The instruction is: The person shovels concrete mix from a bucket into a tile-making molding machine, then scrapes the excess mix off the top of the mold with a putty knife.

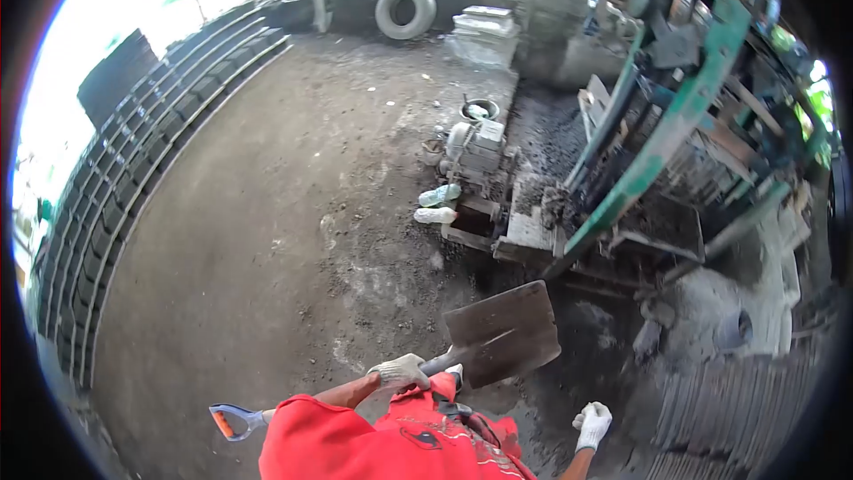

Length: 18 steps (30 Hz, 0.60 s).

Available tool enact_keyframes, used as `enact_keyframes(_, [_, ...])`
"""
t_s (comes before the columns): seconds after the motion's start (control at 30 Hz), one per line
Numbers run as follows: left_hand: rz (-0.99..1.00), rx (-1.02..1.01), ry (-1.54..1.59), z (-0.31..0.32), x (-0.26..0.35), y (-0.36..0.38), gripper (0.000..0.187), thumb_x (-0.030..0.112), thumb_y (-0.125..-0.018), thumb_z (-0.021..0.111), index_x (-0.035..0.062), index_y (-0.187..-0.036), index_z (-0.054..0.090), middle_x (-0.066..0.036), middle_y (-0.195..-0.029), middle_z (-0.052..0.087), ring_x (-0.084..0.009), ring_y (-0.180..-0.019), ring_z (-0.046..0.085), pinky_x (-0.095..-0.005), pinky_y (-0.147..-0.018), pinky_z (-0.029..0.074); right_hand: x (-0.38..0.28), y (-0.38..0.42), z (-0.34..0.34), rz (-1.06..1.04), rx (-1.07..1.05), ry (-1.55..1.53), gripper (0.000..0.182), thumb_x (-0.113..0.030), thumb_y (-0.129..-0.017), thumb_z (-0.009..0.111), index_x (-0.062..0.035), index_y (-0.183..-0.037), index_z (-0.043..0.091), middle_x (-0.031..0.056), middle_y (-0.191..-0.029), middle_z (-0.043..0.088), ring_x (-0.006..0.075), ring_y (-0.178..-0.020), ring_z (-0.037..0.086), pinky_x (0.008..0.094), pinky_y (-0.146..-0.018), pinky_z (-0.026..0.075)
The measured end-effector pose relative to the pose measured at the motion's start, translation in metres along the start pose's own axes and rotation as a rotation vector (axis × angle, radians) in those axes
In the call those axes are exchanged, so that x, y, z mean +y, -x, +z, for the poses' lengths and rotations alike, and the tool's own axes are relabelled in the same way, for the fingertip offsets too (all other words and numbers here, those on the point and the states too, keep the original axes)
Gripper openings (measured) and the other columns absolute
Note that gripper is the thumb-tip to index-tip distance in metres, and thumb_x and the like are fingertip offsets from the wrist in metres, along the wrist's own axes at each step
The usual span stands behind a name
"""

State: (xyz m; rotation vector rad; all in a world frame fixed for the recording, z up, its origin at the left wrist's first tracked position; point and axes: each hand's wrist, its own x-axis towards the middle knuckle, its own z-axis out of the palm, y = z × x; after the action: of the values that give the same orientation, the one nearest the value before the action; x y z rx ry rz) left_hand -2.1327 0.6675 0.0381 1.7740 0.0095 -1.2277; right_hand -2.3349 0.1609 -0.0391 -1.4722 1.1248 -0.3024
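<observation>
My left hand [401, 372], in a whitish work glove, is wrapped round the shaft of a shovel just behind its blade. The wide, flat shovel blade [505, 334] is dull brown-grey and points right, in front of my red shirt. To the left, past my forearm, sticks out the shovel's D-shaped handle [235, 421], blue-grey with an orange grip. Out to the right, my right hand [593, 424], also gloved in white, has its fingers curled in, with nothing visible in them. It is apart from the shovel.
A green-framed machine [662, 147] stands at the right, beside an open box [474, 220] and two bottles [437, 204]. Racked dark blocks [147, 147] line the left. A tire [405, 12] leans at the back wall. Stacked boards [737, 413] lie lower right.
</observation>
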Motion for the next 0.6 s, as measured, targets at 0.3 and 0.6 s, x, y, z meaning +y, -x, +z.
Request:
enact_keyframes(0.3, [0.016, 0.089, 0.118, -0.03, 0.065, -0.062, 0.024, 0.02, -0.071, 0.074, 0.0038, -0.086, 0.067, -0.002, -0.066, 0.058, -0.0126, -0.056, 0.055, -0.033, -0.049, 0.042, -0.103, -0.133, 0.034, -0.35, -0.033, 0.344, 0.008, -0.008, -0.097, 0.062, -0.0012, -0.101, 0.061, 0.004, -0.064, 0.055, 0.0139, -0.043, 0.051, 0.03, -0.036, 0.038])
enact_keyframes(0.6, [-0.027, 0.171, 0.253, -0.02, 0.1, -0.108, 0.025, 0.018, -0.073, 0.078, 0.0015, -0.086, 0.065, -0.003, -0.07, 0.06, -0.0127, -0.059, 0.056, -0.0311, -0.051, 0.046, -0.284, -0.231, 0.06, -0.723, 0.409, 0.556, 0.041, -0.03, -0.094, 0.072, -0.0018, -0.123, 0.068, 0.0195, -0.116, 0.073, 0.0356, -0.108, 0.069, 0.0432, -0.097, 0.052])
